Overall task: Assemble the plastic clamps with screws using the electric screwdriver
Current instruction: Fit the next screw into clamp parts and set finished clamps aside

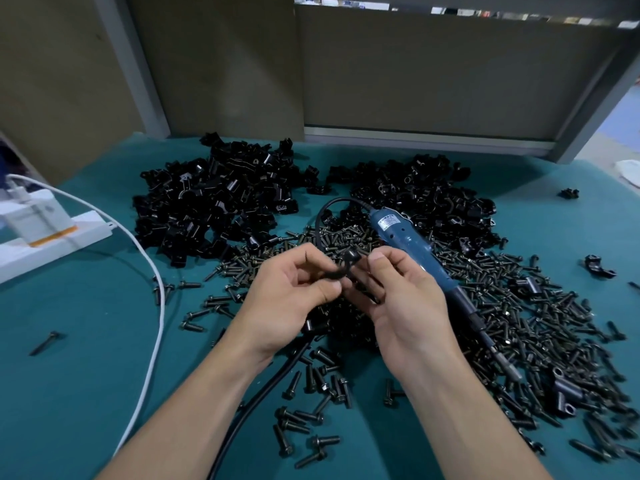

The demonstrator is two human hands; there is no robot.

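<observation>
My left hand (294, 292) was raised above the table, palm turned inward, thumb and curled fingers pinching one end of a small black plastic clamp (341, 271). My right hand (398, 299) faced it from the other side. Its thumb stood up and its fingers were curled in under the clamp's other end, so the piece hung between both hands. I could not tell whether a screw sat in it. Both forearms were bare and ran in from the lower edge, angled towards each other.

Just behind my right hand the blue electric screwdriver (415, 247) lay slantwise, bit pointing down to the right, on a broad scatter of dark screws (519, 323). I could not tell whether my hand touched it. Its black cord (263, 386) passed beneath my left wrist. Farther back sat two heaps of black clamp parts, a left heap (221, 202) and a right heap (433, 195). All of this rested on a teal table mat (86, 323). At the left a white cable (152, 306) curved down from a white power strip (52, 237).
</observation>
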